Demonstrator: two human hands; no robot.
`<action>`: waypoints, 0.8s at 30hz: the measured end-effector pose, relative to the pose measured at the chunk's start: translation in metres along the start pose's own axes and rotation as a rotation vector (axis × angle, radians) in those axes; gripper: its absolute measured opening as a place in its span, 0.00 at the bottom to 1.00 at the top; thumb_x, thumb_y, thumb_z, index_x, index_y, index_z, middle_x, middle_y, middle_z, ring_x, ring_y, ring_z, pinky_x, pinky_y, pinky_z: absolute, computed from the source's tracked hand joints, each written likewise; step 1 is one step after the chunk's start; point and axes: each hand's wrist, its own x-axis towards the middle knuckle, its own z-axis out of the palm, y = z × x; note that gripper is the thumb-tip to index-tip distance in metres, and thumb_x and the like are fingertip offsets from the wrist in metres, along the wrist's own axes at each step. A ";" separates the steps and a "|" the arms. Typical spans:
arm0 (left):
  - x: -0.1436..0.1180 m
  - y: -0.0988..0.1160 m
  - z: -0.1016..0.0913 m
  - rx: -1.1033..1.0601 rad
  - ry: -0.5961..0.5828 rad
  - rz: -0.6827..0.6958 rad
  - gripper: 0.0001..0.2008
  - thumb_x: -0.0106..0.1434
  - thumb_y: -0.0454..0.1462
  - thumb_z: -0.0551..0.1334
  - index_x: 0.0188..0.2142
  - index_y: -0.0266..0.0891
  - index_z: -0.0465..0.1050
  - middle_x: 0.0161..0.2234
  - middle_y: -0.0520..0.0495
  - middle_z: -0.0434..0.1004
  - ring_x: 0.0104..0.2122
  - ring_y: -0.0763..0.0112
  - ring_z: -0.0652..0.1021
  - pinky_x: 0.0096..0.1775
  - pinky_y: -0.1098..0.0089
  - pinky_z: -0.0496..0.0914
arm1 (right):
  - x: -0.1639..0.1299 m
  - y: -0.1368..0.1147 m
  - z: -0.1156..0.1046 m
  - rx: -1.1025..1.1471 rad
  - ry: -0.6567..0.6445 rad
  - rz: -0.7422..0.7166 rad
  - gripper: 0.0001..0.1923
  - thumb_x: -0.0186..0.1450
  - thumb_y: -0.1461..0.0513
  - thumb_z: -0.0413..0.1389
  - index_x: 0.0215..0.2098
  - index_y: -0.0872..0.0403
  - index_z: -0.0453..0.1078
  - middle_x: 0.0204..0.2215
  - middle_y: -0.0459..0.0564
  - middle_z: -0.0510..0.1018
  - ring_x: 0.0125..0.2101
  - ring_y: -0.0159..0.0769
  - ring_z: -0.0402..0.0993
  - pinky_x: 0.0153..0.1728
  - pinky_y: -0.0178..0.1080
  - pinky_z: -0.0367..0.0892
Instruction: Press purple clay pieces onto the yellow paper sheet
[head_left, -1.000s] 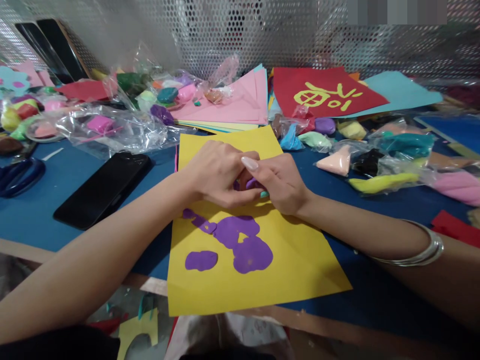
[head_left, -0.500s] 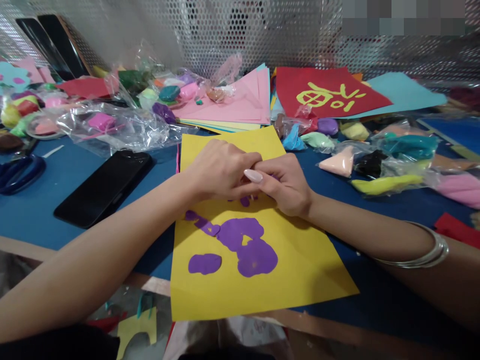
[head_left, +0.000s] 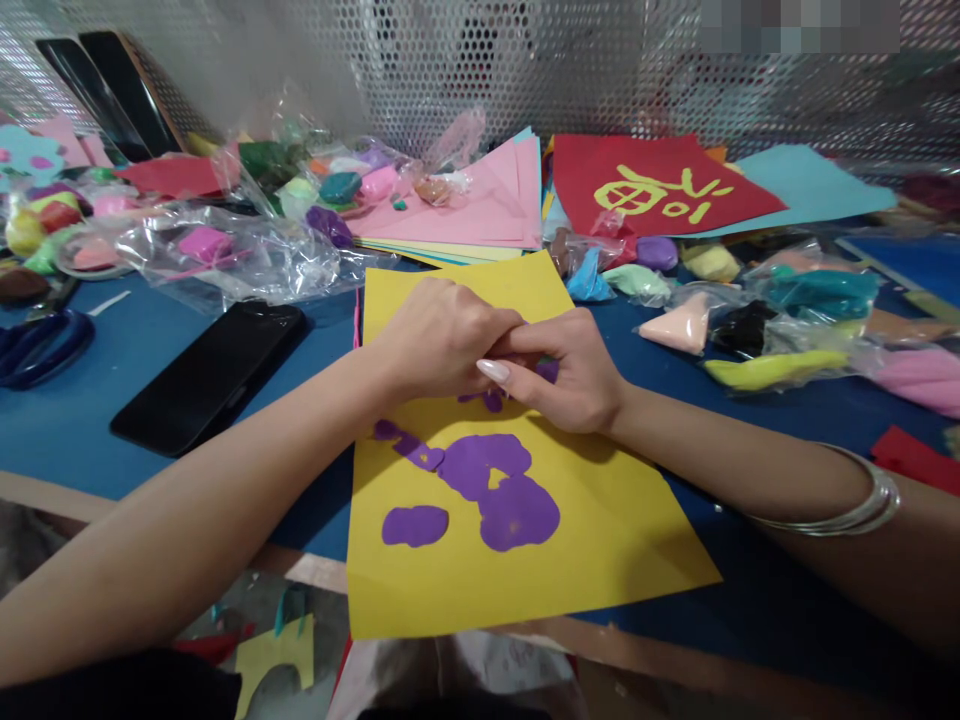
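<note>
Over the far half of the yellow sheet, the left hand and right hand are meeting, fingers curled narrowly, pinching purple clay together above the flattened purple shapes.

Blue table, yellow sheet, black phone, clay bags

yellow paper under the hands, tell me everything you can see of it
The yellow paper is a flat, matte sheet, turned slightly askew on the blue table, its near edge overhanging the table's front. Flattened purple clay patches are stuck on its middle. The left hand and right hand rest on its far half, pinching more purple clay. Pink paper lies beyond it.
</note>
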 end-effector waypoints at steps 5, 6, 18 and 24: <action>0.001 -0.001 -0.002 -0.019 -0.021 0.049 0.16 0.52 0.47 0.50 0.20 0.37 0.66 0.14 0.51 0.65 0.14 0.77 0.62 0.20 0.73 0.50 | -0.001 -0.003 0.000 0.016 -0.007 -0.003 0.17 0.59 0.57 0.49 0.18 0.59 0.69 0.11 0.42 0.66 0.14 0.21 0.57 0.19 0.27 0.54; 0.001 -0.001 -0.003 -0.031 -0.024 0.055 0.17 0.52 0.47 0.50 0.21 0.37 0.66 0.14 0.51 0.65 0.14 0.77 0.62 0.20 0.72 0.50 | -0.001 -0.003 0.000 0.021 -0.005 -0.003 0.17 0.59 0.57 0.49 0.18 0.59 0.69 0.11 0.42 0.66 0.14 0.20 0.56 0.19 0.27 0.54; 0.001 -0.001 -0.004 -0.055 -0.031 0.038 0.22 0.61 0.46 0.44 0.24 0.37 0.69 0.15 0.50 0.67 0.14 0.77 0.63 0.20 0.71 0.50 | -0.003 -0.003 -0.001 0.132 -0.025 0.033 0.21 0.62 0.54 0.46 0.21 0.56 0.71 0.15 0.44 0.71 0.18 0.25 0.65 0.21 0.30 0.58; 0.002 0.001 -0.006 -0.105 -0.027 -0.014 0.23 0.59 0.50 0.45 0.21 0.37 0.68 0.15 0.50 0.66 0.15 0.78 0.62 0.20 0.73 0.50 | -0.002 -0.003 -0.003 0.157 -0.028 0.065 0.19 0.60 0.54 0.47 0.21 0.57 0.71 0.15 0.45 0.72 0.18 0.25 0.65 0.20 0.30 0.58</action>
